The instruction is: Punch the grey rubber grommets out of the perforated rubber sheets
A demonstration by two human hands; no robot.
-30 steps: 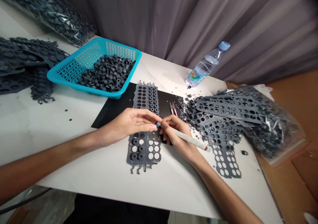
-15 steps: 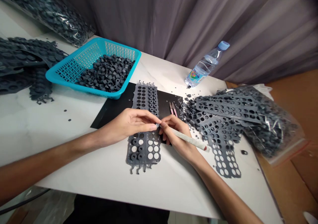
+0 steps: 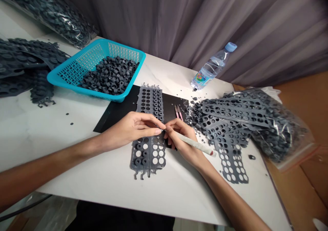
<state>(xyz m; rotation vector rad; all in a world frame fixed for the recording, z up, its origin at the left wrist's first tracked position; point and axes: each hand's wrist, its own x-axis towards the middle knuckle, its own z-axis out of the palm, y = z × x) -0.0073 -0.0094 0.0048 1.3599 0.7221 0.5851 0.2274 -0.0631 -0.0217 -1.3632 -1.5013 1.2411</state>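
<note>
My left hand (image 3: 135,127) is pinched at the fingertips around a small dark rubber ring (image 3: 162,130), mostly hidden by the fingers. Meeting it from the right, my right hand (image 3: 183,135) grips a slim pen-like tool (image 3: 196,144) with a pale handle and a reddish end; its tip is hidden at the ring. Below both hands lies a grey rubber sheet (image 3: 150,156) with rows of round holes, several rings still attached. Its upper part rests on a black mat (image 3: 118,111).
A turquoise basket (image 3: 58,77) of loose rings stands back left. Pink-handled snips (image 3: 178,112) lie beyond my right hand. To the right are perforated sheets (image 3: 232,156), scraps and a filled plastic bag (image 3: 279,139). A water bottle (image 3: 211,67) stands by the curtain (image 3: 166,23).
The fingertips of my left hand have shifted slightly on the ring, so less of it shows. Everything else looks the same.
</note>
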